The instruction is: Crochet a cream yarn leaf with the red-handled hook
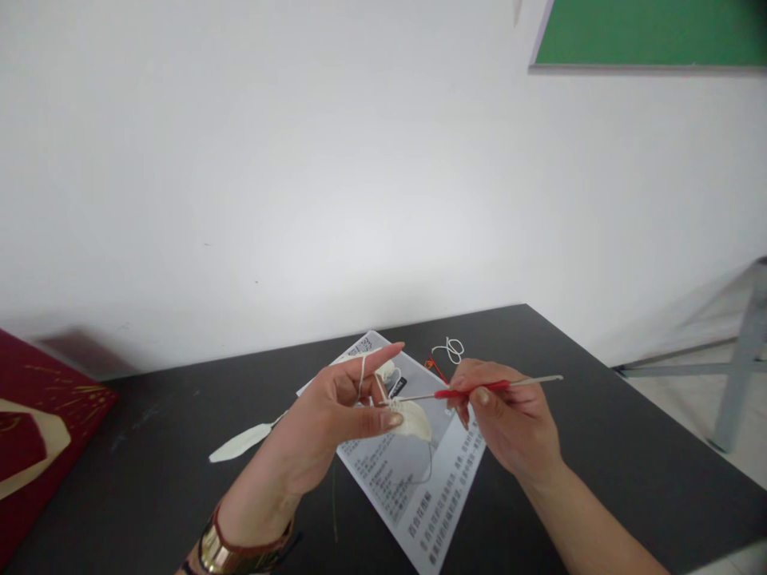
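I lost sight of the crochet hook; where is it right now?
In the head view, the crochet hook is just right of centre, pinched in the right hand above the printed sheet, its tip at the cream crochet piece held by the left hand.

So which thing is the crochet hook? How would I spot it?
Look at the black table, then at the printed sheet lying on it. Just above that, the right hand pinches a thin metal stick: the crochet hook. Only it has a red grip.
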A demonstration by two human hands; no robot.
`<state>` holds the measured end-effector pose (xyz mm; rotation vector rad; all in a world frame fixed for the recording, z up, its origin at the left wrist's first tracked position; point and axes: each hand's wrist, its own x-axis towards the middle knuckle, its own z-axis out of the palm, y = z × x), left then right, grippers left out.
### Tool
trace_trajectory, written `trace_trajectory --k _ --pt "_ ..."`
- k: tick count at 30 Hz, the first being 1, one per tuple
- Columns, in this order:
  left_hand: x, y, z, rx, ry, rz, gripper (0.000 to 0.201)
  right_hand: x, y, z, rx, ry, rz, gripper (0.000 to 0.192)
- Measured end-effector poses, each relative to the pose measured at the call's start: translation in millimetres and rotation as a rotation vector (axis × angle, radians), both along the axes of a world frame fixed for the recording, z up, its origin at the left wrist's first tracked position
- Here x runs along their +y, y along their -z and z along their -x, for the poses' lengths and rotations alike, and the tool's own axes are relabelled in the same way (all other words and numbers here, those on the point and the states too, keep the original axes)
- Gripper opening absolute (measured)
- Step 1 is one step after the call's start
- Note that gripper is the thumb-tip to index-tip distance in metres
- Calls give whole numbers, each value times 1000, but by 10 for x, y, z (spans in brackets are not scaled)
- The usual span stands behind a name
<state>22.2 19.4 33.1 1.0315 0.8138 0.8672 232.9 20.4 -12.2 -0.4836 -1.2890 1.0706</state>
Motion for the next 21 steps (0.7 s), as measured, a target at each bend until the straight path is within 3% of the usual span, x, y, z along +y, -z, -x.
trace_trajectory --k 11,21 --pt "33 21 59 44 140 14 57 22 -93 -98 -65 -17 -61 11" --pt "72 11 95 83 264 6 50 33 -136 -193 -117 -116 -118 11"
